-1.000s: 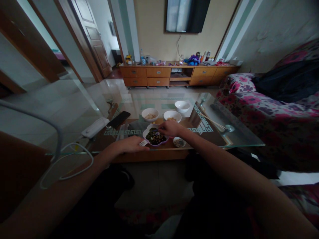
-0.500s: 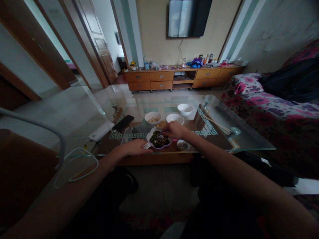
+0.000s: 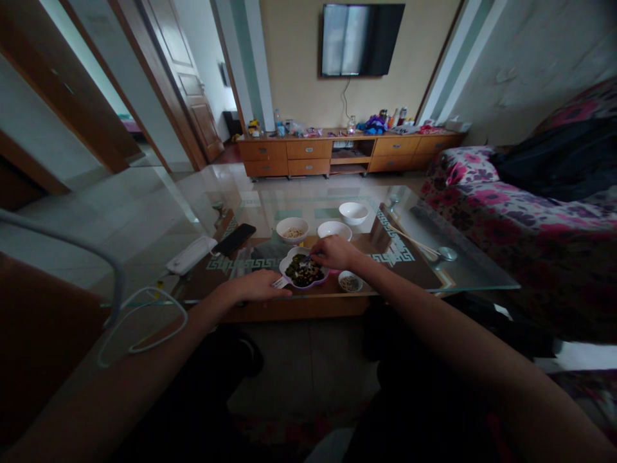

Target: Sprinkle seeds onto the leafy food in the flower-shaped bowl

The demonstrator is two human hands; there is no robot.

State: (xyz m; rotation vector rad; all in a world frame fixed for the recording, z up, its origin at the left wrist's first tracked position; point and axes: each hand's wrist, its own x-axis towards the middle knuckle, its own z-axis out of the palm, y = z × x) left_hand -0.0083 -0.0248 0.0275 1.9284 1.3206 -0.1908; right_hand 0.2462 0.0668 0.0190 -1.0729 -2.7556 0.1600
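Observation:
A pale, flower-shaped bowl with a short handle (image 3: 281, 281) stands near the front edge of the glass table, full of dark and green bits mixed with light ones. My left hand (image 3: 258, 285) is closed on its handle. Over the bowl's right side, my right hand (image 3: 334, 252) is pinched, fingertips down at the contents. Something small and greyish shows beneath those fingers, too blurred to name. Just right of the bowl sits a small white dish (image 3: 350, 289) of mixed seeds or grains. Behind are a white bowl of pale pieces (image 3: 292, 242) and another white bowl (image 3: 334, 225), partly hidden by my right hand.
A third white bowl (image 3: 353, 213) stands farther back. Chopsticks (image 3: 414, 242) lie at the right, tips near a round metal table fitting (image 3: 447, 254). To the left are a black phone (image 3: 235, 239) and a white power strip (image 3: 191, 254) with a looping cable (image 3: 183, 316).
The head view has tilted up slightly and shifted, so everything sits a little farther left. My right hand stays pinched over the bowl, and my left keeps its hold on the handle.

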